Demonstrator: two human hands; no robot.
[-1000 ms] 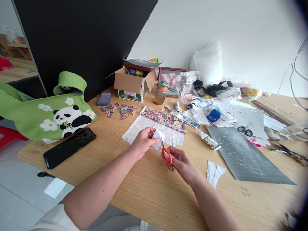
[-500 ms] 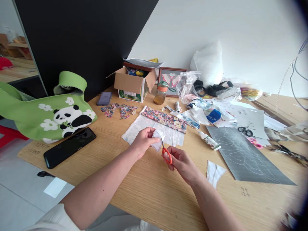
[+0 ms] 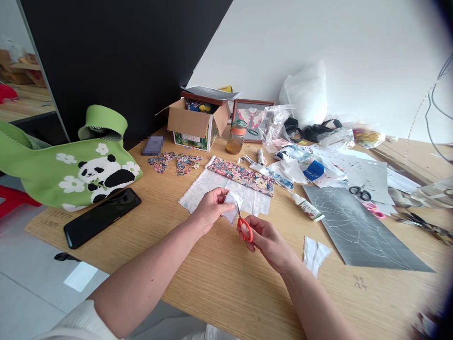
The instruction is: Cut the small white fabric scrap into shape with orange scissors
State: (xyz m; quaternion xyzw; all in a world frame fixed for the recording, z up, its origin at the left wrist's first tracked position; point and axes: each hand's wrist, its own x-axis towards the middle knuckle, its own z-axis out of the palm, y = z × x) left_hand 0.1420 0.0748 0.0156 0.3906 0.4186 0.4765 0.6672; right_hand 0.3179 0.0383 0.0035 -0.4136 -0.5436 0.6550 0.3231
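- In the head view, my left grip [image 3: 212, 210] is pinched together on a small white cloth [image 3: 231, 199], thumb in front, just above the surface [image 3: 212, 278].
- My right grip [image 3: 264, 238] is closed around the orange handles of the scissors [image 3: 245, 229], whose blades point away from me and meet the right edge of that cloth; I cannot tell whether they bite into it.
- Behind my left grip, a larger white cloth [image 3: 196, 192] lies flat, with a folded flowered cloth [image 3: 242, 175] across its far part.
- To the right of my right forearm lies a white scrap [image 3: 314, 255], well apart from the blades.
- Farther right, a glue bottle [image 3: 307, 208] lies on its side near a grey sheet [image 3: 357, 229] marked with pale curved lines.
- On the left, a black phone [image 3: 102, 217] lies in front of a green panda bag [image 3: 46, 172].
- Beyond the cloths, a jar [image 3: 236, 140] stands beside an open box [image 3: 189, 125].
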